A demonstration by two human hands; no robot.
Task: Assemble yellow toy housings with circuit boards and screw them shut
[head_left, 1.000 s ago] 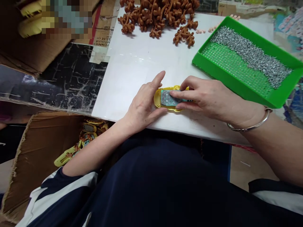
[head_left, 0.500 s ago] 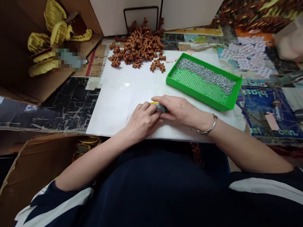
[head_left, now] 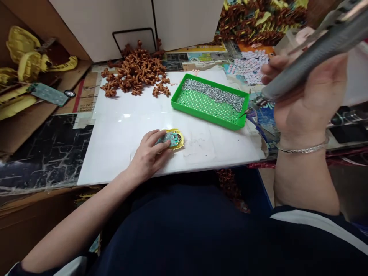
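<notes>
Swinging up and right from the yellow shell (head_left: 180,145) since the earlier frame, the right hand (head_left: 304,107) is wrapping its grip around a grey driver (head_left: 310,57), while the left hand (head_left: 146,153) is pinching the shell and its circuit board (head_left: 173,139) on the near middle of the bench (head_left: 112,149). Between shell and driver, a green tray (head_left: 201,117) of small metal pieces (head_left: 212,93) is standing, with brown parts (head_left: 139,71) heaping far left.

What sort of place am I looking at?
Probably an assembly workshop: a green tray of small metal pieces, a heap of brown parts, and a circuit board in a yellow shell.
</notes>
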